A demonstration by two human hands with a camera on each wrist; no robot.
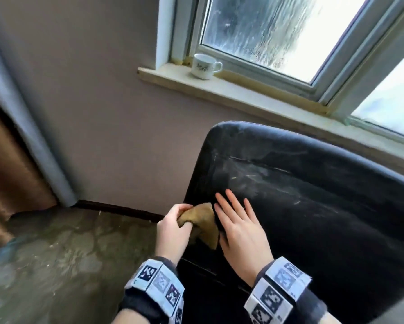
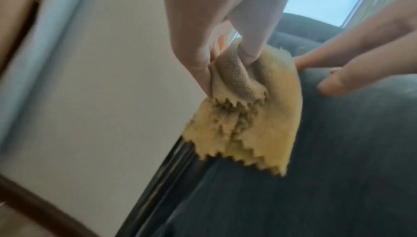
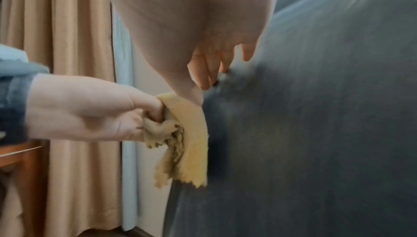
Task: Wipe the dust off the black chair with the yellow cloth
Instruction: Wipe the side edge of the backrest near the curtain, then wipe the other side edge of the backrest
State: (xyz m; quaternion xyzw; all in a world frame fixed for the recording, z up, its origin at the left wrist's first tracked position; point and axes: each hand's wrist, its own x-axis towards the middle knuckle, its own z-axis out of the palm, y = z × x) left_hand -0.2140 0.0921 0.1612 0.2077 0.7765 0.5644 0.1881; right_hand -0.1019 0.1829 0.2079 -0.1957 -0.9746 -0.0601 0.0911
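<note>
Head view: the left hand (image 1: 170,226) grips a bunched yellow cloth (image 1: 202,222) at the left edge of the black chair (image 1: 313,206), fingers curled round the fabric. The right hand (image 1: 237,224) lies flat on the chair's dusty back just beside the cloth, fingers straight and spread. Pale streaks of dust cross the upholstery above the fingers. A white cup (image 1: 204,66) stands on the windowsill (image 1: 243,92) beyond the chair.

Left wrist view: thumb and fingers of the left hand (image 2: 216,44) pinch a fold of the cloth (image 2: 259,116), whose zigzag-cut edge hangs down against the chair (image 2: 338,151). Fingertips of the right hand (image 2: 361,59) touch the upholstery to the right of the cloth.

Right wrist view: the right hand (image 3: 203,44) extends open along the chair (image 3: 315,116), its fingertips on the surface. The left hand (image 3: 90,109) holds the cloth (image 3: 187,134) at the chair's edge; a beige curtain (image 3: 67,44) hangs behind.
</note>
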